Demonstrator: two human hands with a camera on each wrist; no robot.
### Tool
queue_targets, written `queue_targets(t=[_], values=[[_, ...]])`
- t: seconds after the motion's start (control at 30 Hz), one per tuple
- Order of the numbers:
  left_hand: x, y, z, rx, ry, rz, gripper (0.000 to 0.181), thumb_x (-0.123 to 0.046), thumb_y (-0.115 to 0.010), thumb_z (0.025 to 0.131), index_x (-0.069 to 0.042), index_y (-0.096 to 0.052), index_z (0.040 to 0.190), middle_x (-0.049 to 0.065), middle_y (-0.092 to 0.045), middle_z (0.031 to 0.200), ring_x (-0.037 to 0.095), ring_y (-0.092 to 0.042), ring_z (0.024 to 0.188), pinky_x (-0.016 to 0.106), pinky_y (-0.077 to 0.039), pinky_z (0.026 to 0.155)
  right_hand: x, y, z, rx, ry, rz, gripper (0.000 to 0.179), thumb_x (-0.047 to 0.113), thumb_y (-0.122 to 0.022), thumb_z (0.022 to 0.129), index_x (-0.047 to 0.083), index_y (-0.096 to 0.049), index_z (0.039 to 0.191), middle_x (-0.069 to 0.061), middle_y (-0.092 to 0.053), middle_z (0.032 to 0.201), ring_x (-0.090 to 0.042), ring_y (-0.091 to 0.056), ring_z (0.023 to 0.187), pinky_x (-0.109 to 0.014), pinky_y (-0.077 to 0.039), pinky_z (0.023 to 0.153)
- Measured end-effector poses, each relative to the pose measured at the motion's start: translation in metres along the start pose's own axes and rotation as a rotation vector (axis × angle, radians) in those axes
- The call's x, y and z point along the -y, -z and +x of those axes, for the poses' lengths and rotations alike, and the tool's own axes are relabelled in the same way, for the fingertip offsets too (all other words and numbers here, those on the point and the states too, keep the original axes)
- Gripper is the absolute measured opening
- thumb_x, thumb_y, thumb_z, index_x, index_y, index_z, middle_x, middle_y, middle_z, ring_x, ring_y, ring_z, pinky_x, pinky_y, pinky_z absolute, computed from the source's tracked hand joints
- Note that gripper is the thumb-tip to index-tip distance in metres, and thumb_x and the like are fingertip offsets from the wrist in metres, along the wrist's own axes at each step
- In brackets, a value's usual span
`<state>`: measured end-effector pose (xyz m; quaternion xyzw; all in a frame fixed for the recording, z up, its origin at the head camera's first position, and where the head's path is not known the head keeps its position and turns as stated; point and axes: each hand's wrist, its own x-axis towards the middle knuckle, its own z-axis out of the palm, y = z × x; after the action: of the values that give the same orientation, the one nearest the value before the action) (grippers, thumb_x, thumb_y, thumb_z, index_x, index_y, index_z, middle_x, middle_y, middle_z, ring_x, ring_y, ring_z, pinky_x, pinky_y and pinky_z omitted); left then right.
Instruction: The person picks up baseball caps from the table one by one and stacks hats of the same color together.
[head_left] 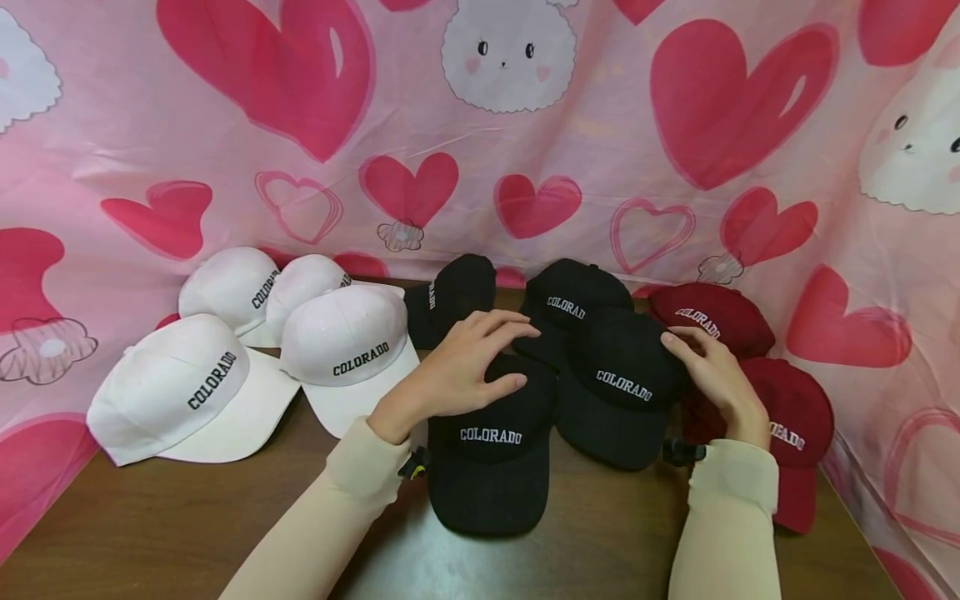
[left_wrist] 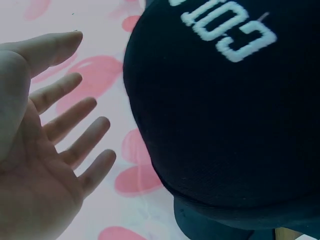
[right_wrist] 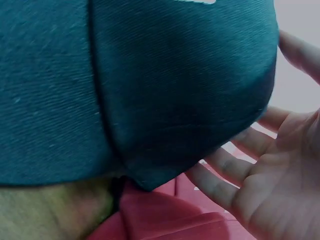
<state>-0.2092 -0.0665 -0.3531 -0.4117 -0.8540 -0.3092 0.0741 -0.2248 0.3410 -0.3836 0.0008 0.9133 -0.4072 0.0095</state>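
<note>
Several black baseball caps with white COLORADO lettering stand in the middle of the table. In the head view my left hand [head_left: 461, 367] hovers over the crown of the front black cap [head_left: 489, 467], its fingers loosely bent and holding nothing. That hand's fingers are spread apart from a black crown [left_wrist: 210, 120] in the left wrist view. My right hand [head_left: 716, 375] lies along the right side of another black cap [head_left: 626, 383]. In the right wrist view its fingers [right_wrist: 215, 185] are relaxed against that cap's edge [right_wrist: 180, 100], some tips hidden behind it.
Several white caps [head_left: 360, 333] stand on the left of the brown wooden table [head_left: 247, 508]. Dark red caps [head_left: 798, 408] sit at the right, close to my right wrist. Another black cap [head_left: 461, 292] is at the back. A pink heart-patterned cloth [head_left: 450, 125] hangs behind.
</note>
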Motion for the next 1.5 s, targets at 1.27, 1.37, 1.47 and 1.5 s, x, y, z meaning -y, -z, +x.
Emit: queue_targets(t=[1.27,1.37,1.47,1.5], values=[[0.008,0.001,0.0,-0.022,0.003,0.08,0.061,-0.027,-0.08,0.095,-0.021,-0.056,0.151,0.002,-0.05,0.155,0.022,-0.048,0.134,0.05,-0.039,0.115,0.018,0.001,-0.007,-0.083,0.308,0.785,0.014,-0.002,-0.061,0.105,0.01,-0.066,0.109,0.003,-0.073,0.086,-0.01,-0.069,0.074,-0.019,-0.059,0.07],[0.009,0.003,0.0,-0.028,0.01,0.048,0.061,-0.027,-0.08,0.095,-0.02,-0.057,0.151,0.001,-0.05,0.154,0.02,-0.048,0.133,0.049,-0.04,0.115,0.027,0.002,-0.009,-0.093,0.345,0.783,0.015,-0.004,-0.06,0.104,0.009,-0.066,0.108,0.001,-0.072,0.084,-0.011,-0.07,0.072,-0.021,-0.059,0.068],[0.01,0.005,0.001,-0.046,0.007,0.015,0.059,-0.026,-0.079,0.096,-0.018,-0.057,0.15,0.002,-0.051,0.154,0.021,-0.049,0.134,0.05,-0.04,0.115,0.037,0.004,-0.014,-0.113,0.379,0.775,0.016,-0.006,-0.059,0.104,0.008,-0.065,0.108,0.0,-0.072,0.083,-0.012,-0.07,0.072,-0.021,-0.059,0.068],[0.01,0.006,0.001,-0.052,0.006,0.003,0.059,-0.026,-0.079,0.096,-0.018,-0.057,0.15,0.002,-0.051,0.154,0.021,-0.049,0.134,0.05,-0.04,0.115,0.041,0.005,-0.015,-0.123,0.389,0.774,0.017,-0.007,-0.059,0.104,0.008,-0.065,0.108,0.0,-0.071,0.083,-0.012,-0.071,0.072,-0.021,-0.059,0.068]])
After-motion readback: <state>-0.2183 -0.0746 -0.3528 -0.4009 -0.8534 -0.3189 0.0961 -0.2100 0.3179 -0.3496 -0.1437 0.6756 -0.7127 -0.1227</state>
